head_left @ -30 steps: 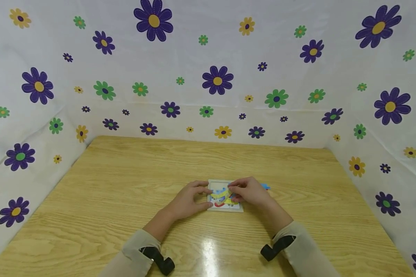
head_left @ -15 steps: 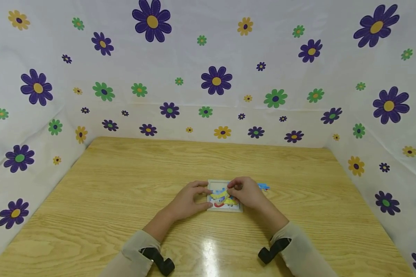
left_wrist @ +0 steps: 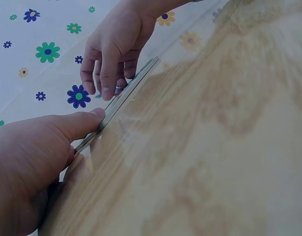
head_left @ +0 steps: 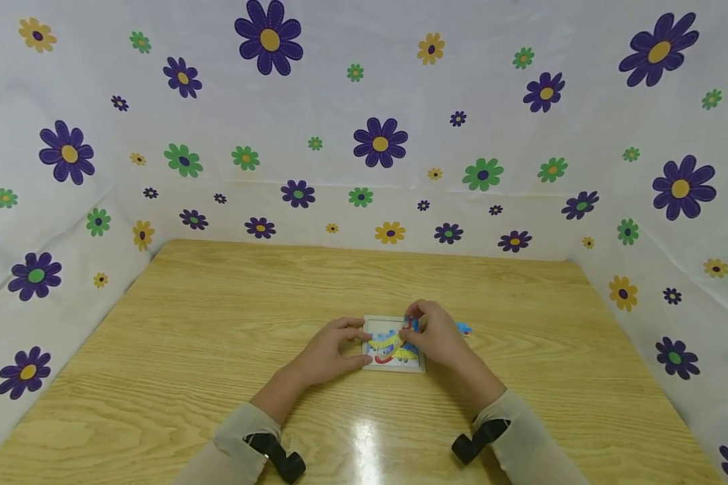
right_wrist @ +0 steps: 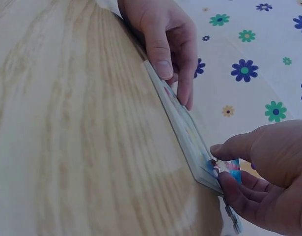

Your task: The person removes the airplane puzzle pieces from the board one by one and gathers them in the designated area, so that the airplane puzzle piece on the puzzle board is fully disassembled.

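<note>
A small jigsaw puzzle in a pale frame (head_left: pixel 396 370) lies on the table, its picture yellow, blue and red. My left hand (head_left: pixel 330 350) holds the frame's left side, with the thumb (left_wrist: pixel 87 123) on the rim and the fingers spread farther up. Over the upper right part of the puzzle, my right hand (head_left: pixel 439 335) pinches a blue and red puzzle piece (right_wrist: pixel 232 168) between thumb and fingers. That piece stands tilted up from the frame in the right wrist view. The upper left of the frame shows bare backing.
More blue puzzle pieces (head_left: pixel 464 329) lie just right of the frame, partly hidden behind my right hand. The wooden table (head_left: pixel 218 296) is bounded by white cloth walls (head_left: pixel 315 101) printed with flowers. Black straps (head_left: pixel 485 438) circle both sleeves.
My right hand has shifted slightly up and away, and the blue and red puzzle piece in its fingers now shows at the frame's upper right. The left hand has stayed in place.
</note>
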A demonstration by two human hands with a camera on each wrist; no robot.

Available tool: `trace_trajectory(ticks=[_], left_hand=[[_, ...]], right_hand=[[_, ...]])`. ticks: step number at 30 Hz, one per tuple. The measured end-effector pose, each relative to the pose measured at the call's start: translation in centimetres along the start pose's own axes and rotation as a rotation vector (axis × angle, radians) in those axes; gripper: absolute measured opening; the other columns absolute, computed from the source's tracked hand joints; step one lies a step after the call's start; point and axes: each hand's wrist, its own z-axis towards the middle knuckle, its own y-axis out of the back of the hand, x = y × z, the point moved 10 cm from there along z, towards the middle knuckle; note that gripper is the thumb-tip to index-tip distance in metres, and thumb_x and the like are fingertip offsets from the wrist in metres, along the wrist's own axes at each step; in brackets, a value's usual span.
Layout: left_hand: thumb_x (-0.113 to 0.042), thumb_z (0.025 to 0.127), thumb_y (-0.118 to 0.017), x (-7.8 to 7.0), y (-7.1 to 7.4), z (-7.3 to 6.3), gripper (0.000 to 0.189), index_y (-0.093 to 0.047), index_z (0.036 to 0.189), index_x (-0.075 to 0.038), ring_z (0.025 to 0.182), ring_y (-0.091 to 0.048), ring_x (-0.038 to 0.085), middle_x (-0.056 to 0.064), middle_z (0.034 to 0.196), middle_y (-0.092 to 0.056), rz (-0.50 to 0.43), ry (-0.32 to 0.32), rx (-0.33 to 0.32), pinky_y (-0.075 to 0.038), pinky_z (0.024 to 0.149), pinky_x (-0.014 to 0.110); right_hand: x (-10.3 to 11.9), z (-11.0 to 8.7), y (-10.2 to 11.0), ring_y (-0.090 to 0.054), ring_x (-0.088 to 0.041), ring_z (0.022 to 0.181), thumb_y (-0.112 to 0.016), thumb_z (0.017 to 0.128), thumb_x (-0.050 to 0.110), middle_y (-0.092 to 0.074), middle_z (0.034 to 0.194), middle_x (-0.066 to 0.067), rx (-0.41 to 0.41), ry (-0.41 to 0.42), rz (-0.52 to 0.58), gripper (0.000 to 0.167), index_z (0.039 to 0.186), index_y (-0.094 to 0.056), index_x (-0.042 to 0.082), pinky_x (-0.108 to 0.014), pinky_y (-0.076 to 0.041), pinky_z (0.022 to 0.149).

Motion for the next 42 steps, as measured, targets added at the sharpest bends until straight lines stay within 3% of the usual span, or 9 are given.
trace_trajectory(ticks=[4, 9, 14, 22, 31, 42], left_hand=[[-0.034, 0.089, -0.077, 0.0, 0.0, 0.0, 0.037, -0.072, 0.120, -0.014, 0.137, -0.047, 0.035, 0.010, 0.146, -0.052, 0.000, 0.000, 0.001, -0.040, 0.112, 0.054], [-0.034, 0.089, -0.076, -0.2, 0.0, 0.1, 0.037, -0.072, 0.120, -0.013, 0.137, -0.047, 0.036, 0.011, 0.146, -0.052, 0.003, -0.008, -0.003, -0.040, 0.111, 0.055], [-0.033, 0.090, -0.076, -0.1, -0.1, 0.0, 0.036, -0.072, 0.120, -0.014, 0.137, -0.047, 0.035, 0.010, 0.146, -0.052, 0.002, -0.006, 0.001, -0.040, 0.112, 0.055], [-0.034, 0.089, -0.077, 0.2, -0.1, 0.0, 0.036, -0.072, 0.120, -0.015, 0.138, -0.046, 0.035, 0.009, 0.147, -0.052, 0.011, 0.005, 0.002, -0.039, 0.113, 0.053], [-0.035, 0.089, -0.076, 0.2, -0.1, 0.1, 0.037, -0.072, 0.120, -0.015, 0.137, -0.047, 0.035, 0.009, 0.147, -0.052, 0.031, -0.005, 0.005, -0.040, 0.112, 0.054], [-0.035, 0.089, -0.076, 0.1, -0.1, 0.0, 0.039, -0.072, 0.121, -0.014, 0.137, -0.047, 0.036, 0.010, 0.147, -0.052, 0.015, 0.005, 0.003, -0.039, 0.112, 0.054]], right_hand=[[-0.2, 0.0, 0.5, -0.059, -0.023, 0.086, -0.072, 0.092, 0.014, -0.058, 0.111, -0.014, 0.026, -0.002, 0.009, 0.027, 0.118, -0.066, 0.008, -0.029, -0.051, 0.070], [-0.9, 0.2, 1.4, -0.064, -0.022, 0.086, -0.066, 0.096, 0.011, -0.063, 0.108, -0.014, 0.044, -0.026, 0.019, 0.022, 0.117, -0.069, 0.007, -0.029, -0.052, 0.068], [-2.4, 0.4, 1.9, -0.067, -0.016, 0.078, -0.063, 0.099, 0.011, -0.063, 0.106, -0.015, 0.104, -0.105, 0.176, 0.024, 0.120, -0.067, 0.001, -0.028, -0.057, 0.068], [-3.7, 0.2, 3.8, -0.068, -0.016, 0.084, -0.064, 0.098, 0.012, -0.058, 0.114, -0.019, 0.134, -0.161, 0.320, 0.034, 0.127, -0.061, -0.006, -0.032, -0.061, 0.080], [-5.0, -0.4, 5.5, -0.069, -0.015, 0.089, -0.062, 0.099, 0.012, -0.058, 0.111, -0.019, 0.207, -0.158, 0.369, 0.040, 0.130, -0.053, -0.012, -0.030, -0.060, 0.082], [-7.6, -1.4, 7.8, -0.069, -0.013, 0.087, -0.061, 0.100, 0.013, -0.062, 0.114, -0.021, 0.238, -0.231, 0.375, 0.042, 0.130, -0.051, -0.014, -0.028, -0.060, 0.083]])
